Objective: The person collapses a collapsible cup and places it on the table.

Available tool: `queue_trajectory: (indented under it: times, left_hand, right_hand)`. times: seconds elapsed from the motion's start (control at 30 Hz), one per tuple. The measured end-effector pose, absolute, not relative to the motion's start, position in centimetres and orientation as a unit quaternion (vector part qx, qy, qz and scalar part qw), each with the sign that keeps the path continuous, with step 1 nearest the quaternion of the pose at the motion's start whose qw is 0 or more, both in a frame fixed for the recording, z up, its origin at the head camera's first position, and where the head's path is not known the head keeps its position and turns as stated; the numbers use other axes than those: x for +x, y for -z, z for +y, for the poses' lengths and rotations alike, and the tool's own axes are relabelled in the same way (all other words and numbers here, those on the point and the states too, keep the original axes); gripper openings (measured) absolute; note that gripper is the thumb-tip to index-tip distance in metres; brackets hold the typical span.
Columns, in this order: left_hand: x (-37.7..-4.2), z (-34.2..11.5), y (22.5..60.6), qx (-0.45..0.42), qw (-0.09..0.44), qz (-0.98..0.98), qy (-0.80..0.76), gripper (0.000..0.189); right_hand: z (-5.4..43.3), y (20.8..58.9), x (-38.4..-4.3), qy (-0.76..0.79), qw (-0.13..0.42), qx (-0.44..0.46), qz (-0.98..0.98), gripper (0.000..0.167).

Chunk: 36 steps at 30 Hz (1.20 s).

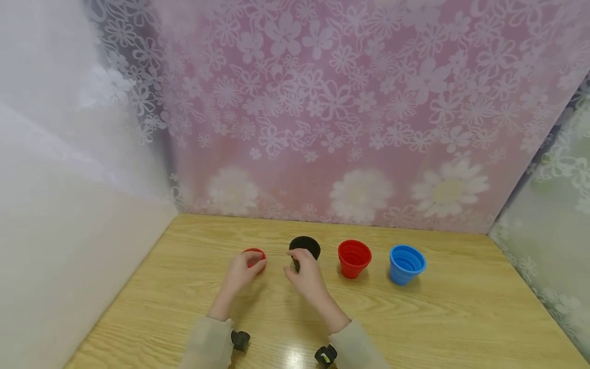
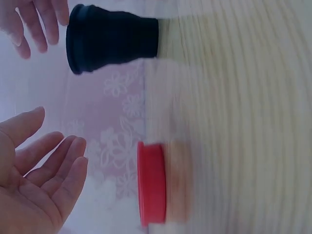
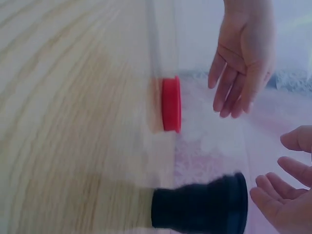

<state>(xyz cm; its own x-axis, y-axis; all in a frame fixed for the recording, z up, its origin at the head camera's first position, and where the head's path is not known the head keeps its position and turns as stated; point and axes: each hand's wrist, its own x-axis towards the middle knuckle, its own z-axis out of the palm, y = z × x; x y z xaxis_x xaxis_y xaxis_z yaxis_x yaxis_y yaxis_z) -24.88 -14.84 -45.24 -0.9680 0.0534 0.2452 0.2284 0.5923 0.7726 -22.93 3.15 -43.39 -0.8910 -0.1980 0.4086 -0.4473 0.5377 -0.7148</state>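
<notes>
My left hand [image 1: 240,270] hovers over a low, flattened red collapsible cup [image 2: 153,185], fingers relaxed and slightly bent. In the left wrist view, this hand and the red cup are visibly apart. My right hand [image 1: 308,278] is held just in front of a tall black collapsible cup [image 1: 306,244], overlapping its near side in the head view. Its fingers are loosely bent and hold nothing. The right wrist view shows its fingertips close to the rim of the black cup [image 3: 200,204], which stands upright, extended and narrowing toward its base.
Right of the black cup stand an extended red cup [image 1: 354,259] and an extended blue cup [image 1: 406,265], both mouth up. All are on a wooden table [image 1: 461,307], with a pink flowered curtain [image 1: 295,128] behind and a pale wall [image 1: 83,230] at the left.
</notes>
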Motion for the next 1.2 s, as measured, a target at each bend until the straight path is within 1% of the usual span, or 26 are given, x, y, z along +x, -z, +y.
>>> queue_trajectory:
  times: [0.1,0.17,0.23,0.37,0.47,0.67,0.8,0.97,1.2]
  left_hand:
    - [-25.0,-13.7,45.3,-0.096,0.099,-0.872,0.470,0.025]
    - [-25.1,-13.0,45.5,-0.102,0.091,-0.862,0.489,0.027]
    - [-25.3,-12.3,45.7,-0.105,0.083,-0.853,0.505,0.028]
    - [-25.8,-11.1,46.2,-0.115,0.076,-0.842,0.522,0.033]
    - [-26.1,-10.4,46.3,-0.122,0.078,-0.834,0.532,0.038]
    - [-26.6,-9.6,46.8,-0.099,0.061,-0.828,0.548,0.046]
    - [-26.7,-9.3,47.1,-0.109,0.060,-0.834,0.538,0.047]
    - [-26.7,-9.0,47.3,-0.122,0.057,-0.827,0.545,0.044]
    - [-26.7,-8.6,47.3,-0.114,0.052,-0.829,0.546,0.043]
  right_hand:
    - [4.3,43.1,-22.9,-0.454,0.141,0.169,-0.864,0.024]
    - [5.2,43.1,-23.0,-0.473,0.130,0.160,-0.857,0.024]
    - [6.0,43.2,-23.1,-0.488,0.130,0.144,-0.851,0.024]
    - [7.6,43.4,-23.8,-0.508,0.141,0.104,-0.843,0.028]
    - [8.5,43.8,-24.4,-0.512,0.131,0.084,-0.845,0.034]
    - [9.3,44.9,-25.1,-0.525,0.077,0.080,-0.844,0.048]
    - [9.2,45.6,-25.4,-0.538,0.057,0.087,-0.836,0.051]
    - [8.9,45.9,-25.6,-0.547,0.055,0.099,-0.829,0.049]
    - [8.7,46.1,-25.9,-0.548,0.062,0.094,-0.829,0.047]
